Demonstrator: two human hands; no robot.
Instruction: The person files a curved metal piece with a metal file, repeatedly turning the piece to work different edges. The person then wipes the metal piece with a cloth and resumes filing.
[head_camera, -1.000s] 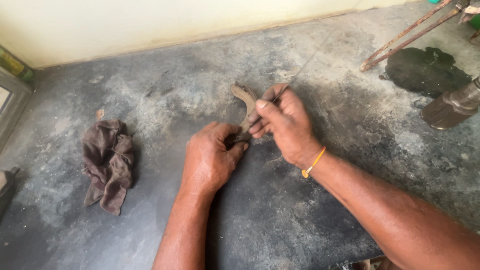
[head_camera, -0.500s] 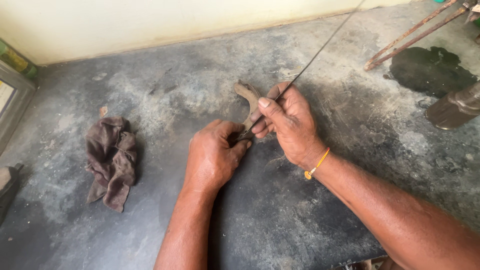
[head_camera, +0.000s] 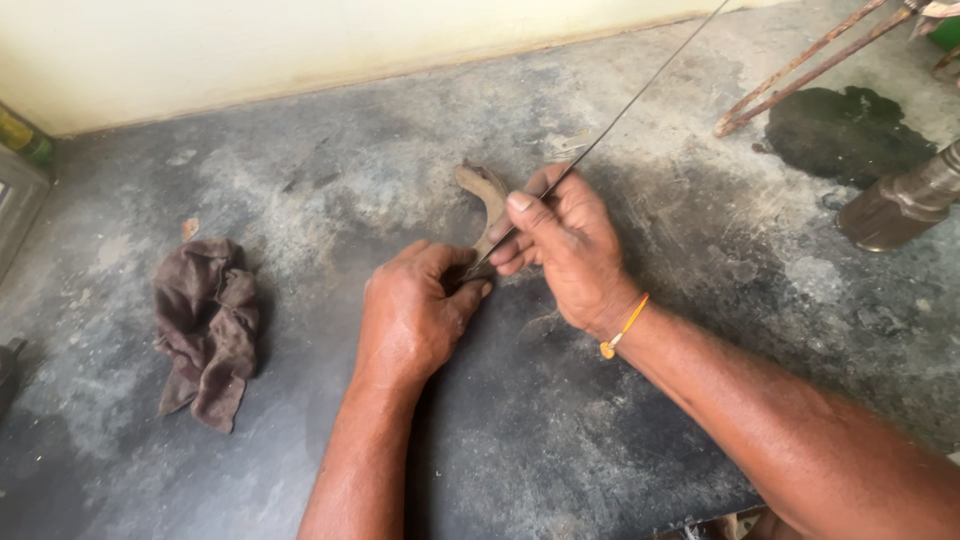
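Wire, thin and dark, ran from the upper right down to a curved rusty metal piece on the grey table. The right hand pinched the wire; the left hand clenched the piece's lower end. A brown rag lay well apart, left.

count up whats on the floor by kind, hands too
hands: 2, left hand and right hand
curved metal part: 1
thin wire: 1
brown rag: 1
rusty rods: 2
metal cylinder: 1
dark stain: 1
total: 9
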